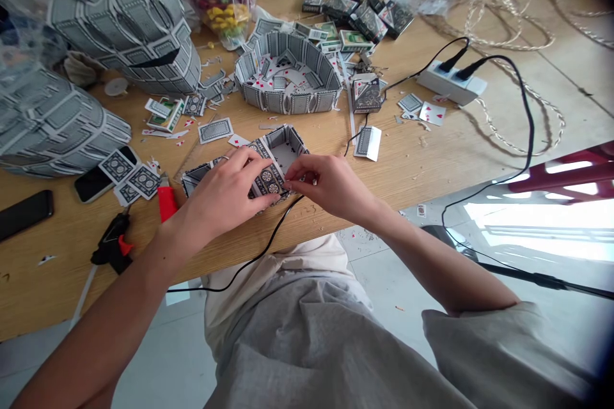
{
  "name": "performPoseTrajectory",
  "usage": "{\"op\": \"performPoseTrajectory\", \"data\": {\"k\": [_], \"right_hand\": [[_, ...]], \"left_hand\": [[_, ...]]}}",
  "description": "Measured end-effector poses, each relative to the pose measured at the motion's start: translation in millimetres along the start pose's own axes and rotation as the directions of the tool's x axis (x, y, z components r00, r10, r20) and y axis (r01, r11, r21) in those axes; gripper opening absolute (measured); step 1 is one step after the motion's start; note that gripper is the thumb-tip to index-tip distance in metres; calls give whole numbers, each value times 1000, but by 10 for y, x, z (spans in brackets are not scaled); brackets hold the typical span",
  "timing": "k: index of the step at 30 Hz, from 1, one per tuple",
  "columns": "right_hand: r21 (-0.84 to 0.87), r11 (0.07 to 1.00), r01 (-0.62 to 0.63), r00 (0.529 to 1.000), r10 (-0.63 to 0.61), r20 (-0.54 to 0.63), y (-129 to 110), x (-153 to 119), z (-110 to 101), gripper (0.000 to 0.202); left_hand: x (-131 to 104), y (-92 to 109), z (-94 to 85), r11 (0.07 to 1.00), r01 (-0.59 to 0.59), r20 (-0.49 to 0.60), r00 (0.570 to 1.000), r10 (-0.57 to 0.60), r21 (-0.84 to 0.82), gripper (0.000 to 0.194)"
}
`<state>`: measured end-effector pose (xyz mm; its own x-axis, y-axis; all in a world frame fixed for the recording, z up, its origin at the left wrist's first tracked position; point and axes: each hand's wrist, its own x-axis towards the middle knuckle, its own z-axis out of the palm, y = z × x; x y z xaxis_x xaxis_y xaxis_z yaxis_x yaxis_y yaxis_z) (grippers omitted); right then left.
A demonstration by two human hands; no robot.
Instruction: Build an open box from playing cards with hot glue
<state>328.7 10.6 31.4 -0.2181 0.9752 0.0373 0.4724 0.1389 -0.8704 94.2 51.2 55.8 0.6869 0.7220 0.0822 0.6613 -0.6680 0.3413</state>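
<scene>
Near the table's front edge lies a low open box made of playing cards (288, 140), with a patterned card strip (268, 177) across its middle. My left hand (230, 185) rests over the box, fingers spread and pressing on the strip. At the box's right side, my right hand (330, 185) pinches at the rim with thumb and forefinger; whatever is between the fingertips is too small to make out. A red-handled cutter (167, 201) lies left of the box, partly behind my left arm. Further left is a black glue gun (114, 244).
Behind the box stands a larger card-walled tray (288, 102) with loose cards inside. Big card-built containers (129, 19) fill the left. Two phones (23, 214), card packs (369, 19), a power strip (453, 83), black cables and rope (518, 19) also lie around.
</scene>
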Motion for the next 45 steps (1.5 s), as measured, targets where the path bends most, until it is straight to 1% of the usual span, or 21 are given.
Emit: {"op": "performPoseTrajectory", "data": {"k": [3, 7, 14, 17, 21, 23, 25, 27, 29, 31, 33, 36, 40, 45], "right_hand": [[-21, 1000, 8, 1000, -8, 1, 1, -2, 5, 3], [-45, 999, 4, 1000, -3, 12, 13, 3, 7, 5], [-99, 995, -2, 1000, 5, 31, 12, 10, 2, 4], [-131, 991, -4, 999, 9, 38, -8, 2, -1, 4], [-151, 988, 15, 999, -7, 52, -33, -8, -4, 12], [-158, 987, 19, 998, -11, 55, -43, -11, -6, 13], [-169, 985, 20, 998, -11, 56, -49, -14, -6, 13], [-177, 984, 20, 998, -10, 56, -51, -18, -3, 12], [-177, 984, 23, 998, -14, 54, -47, -24, 4, 13], [-171, 985, 31, 999, -24, 45, -40, -30, 15, 14], [-164, 986, 36, 999, -30, 35, -34, -34, 24, 14], [-157, 987, 25, 999, -21, 30, -31, -38, 29, 11], [-167, 986, 26, 999, -20, 36, -31, -48, 30, 10], [-191, 980, 56, 998, -56, 7, -6, -72, 64, 8]], "left_hand": [[-9, -16, 25, 1000, -6, -3, 1000, 6, 20, 53], [-6, -16, 48, 1000, -2, -2, 1000, 2, -1, 56], [-10, -39, 95, 998, 12, 10, 1000, -12, -58, 47], [-34, -68, 133, 996, 42, 28, 999, -40, -85, 47], [-70, -78, 175, 990, 74, 27, 997, -71, -120, 47], [-91, -54, 188, 990, 66, -20, 997, -69, -121, 46], [-120, -7, 203, 994, 33, -108, 993, -44, -106, 41], [-164, 54, 227, 997, -16, -213, 977, -1, -78, 23], [-218, 117, 265, 998, -49, -283, 959, 37, -38, 5], [-269, 167, 312, 998, -58, -308, 950, 52, -10, 8], [-302, 200, 355, 999, -40, -307, 951, 34, -14, 10], [-309, 223, 381, 996, 23, -292, 955, -47, -84, 12], [-282, 231, 341, 978, 121, -251, 954, -162, -169, 15], [-266, 238, 320, 968, 178, -224, 950, -215, -177, 17]]}}
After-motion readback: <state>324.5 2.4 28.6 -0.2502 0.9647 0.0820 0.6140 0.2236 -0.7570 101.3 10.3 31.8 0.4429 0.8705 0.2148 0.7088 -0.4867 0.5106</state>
